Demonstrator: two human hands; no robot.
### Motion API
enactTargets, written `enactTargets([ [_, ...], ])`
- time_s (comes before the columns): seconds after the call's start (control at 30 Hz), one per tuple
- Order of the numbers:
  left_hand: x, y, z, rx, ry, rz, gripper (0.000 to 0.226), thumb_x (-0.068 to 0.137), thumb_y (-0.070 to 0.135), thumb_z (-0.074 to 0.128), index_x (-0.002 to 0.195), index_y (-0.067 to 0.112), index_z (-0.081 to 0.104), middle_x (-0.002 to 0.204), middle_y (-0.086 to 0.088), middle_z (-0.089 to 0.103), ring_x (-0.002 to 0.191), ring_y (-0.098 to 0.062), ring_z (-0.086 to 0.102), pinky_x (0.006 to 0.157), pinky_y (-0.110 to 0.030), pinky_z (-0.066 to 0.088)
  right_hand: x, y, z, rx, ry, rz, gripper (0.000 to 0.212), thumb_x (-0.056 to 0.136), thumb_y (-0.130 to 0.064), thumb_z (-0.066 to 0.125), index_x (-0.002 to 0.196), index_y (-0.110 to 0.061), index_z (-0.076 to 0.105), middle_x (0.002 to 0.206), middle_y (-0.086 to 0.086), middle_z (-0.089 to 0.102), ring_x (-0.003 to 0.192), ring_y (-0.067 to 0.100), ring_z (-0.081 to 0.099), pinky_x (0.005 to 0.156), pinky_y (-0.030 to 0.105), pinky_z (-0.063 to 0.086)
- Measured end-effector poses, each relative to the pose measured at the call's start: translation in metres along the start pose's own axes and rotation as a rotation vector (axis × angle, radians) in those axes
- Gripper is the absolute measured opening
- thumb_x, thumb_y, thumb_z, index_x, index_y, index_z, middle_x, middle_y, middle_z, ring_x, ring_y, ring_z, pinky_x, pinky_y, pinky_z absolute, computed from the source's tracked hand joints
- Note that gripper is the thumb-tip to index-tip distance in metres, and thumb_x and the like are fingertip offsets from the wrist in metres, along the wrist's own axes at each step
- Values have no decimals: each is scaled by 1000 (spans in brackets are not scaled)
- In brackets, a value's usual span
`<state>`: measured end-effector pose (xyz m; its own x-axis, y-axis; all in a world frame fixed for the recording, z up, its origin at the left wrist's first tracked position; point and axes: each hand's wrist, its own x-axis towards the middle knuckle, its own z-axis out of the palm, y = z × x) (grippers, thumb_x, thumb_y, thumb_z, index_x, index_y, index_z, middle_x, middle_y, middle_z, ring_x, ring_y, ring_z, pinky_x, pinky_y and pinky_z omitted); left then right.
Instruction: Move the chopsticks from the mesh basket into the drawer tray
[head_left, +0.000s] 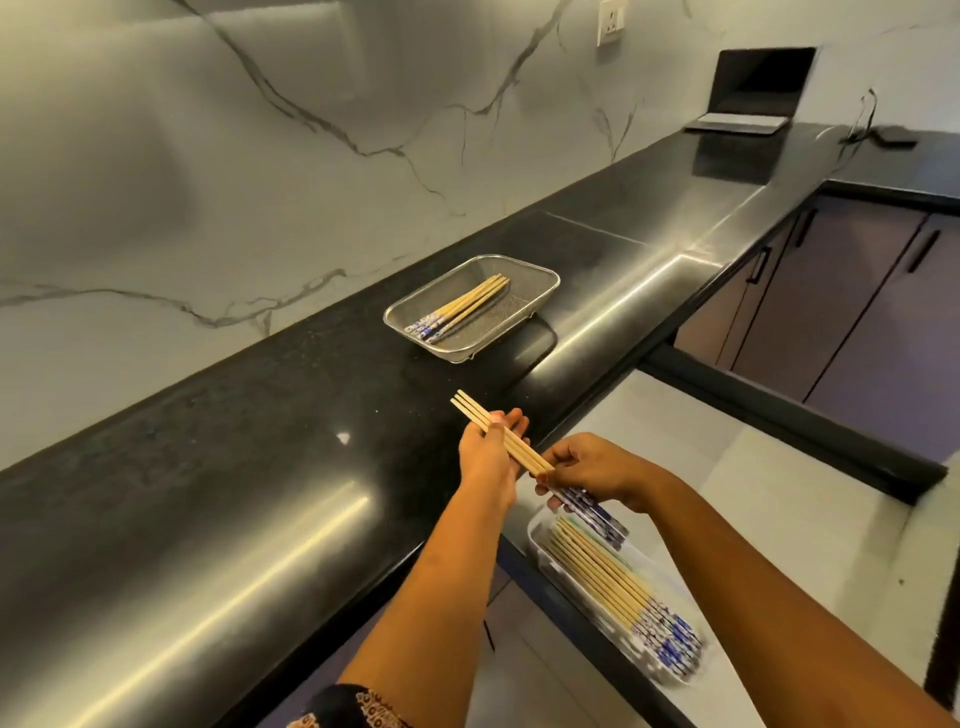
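Note:
A small bundle of wooden chopsticks (511, 444) with blue-and-white patterned ends is held by both hands above the counter's front edge. My left hand (488, 457) grips the plain wooden part. My right hand (587, 470) grips nearer the patterned ends, which stick out below it. The steel mesh basket (540, 275) sits on the black counter further back and holds a few more chopsticks (460, 309). Below my right hand, the white drawer tray (537, 540) in the open drawer holds several chopsticks (608, 582) laid side by side.
The black countertop (260, 467) runs along a marble-patterned wall. A laptop (748, 93) and a cable stand at the far end. Dark cabinet doors (852, 312) line the right side, with pale floor below.

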<state>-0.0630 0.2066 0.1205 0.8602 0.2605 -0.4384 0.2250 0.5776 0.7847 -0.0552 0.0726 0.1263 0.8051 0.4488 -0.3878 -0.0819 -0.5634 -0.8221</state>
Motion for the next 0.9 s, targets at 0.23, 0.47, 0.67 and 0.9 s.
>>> enactTargets([
  [0.23,-9,-45,11,142,-6,-59,17,99,17,42,112,10,49,105,-5,63,103,-19,59,92,-40,48,-4,28,-2,-60,36,3,14,91,-22,60,86,-14,70,88,10,71,68,13,67,66,23,56],
  [0.47,1,-73,-16,484,136,-112,27,94,6,49,121,3,53,122,-18,58,109,-28,57,92,-36,46,-7,86,7,-210,-11,179,20,89,-18,63,99,-2,71,104,18,69,93,27,65,77,30,47],
  [0.67,15,-92,-34,753,118,-125,39,93,-8,40,130,1,49,133,-17,54,122,-28,51,103,-34,43,-3,127,19,-369,-61,344,23,84,-10,65,103,3,67,90,12,59,83,24,57,62,22,39],
  [0.9,19,-112,-35,1081,17,-61,40,92,-4,45,130,6,52,132,-15,56,120,-27,54,105,-35,43,7,154,42,-495,-126,421,33,91,-10,57,121,2,58,115,17,60,112,29,60,74,21,38],
])
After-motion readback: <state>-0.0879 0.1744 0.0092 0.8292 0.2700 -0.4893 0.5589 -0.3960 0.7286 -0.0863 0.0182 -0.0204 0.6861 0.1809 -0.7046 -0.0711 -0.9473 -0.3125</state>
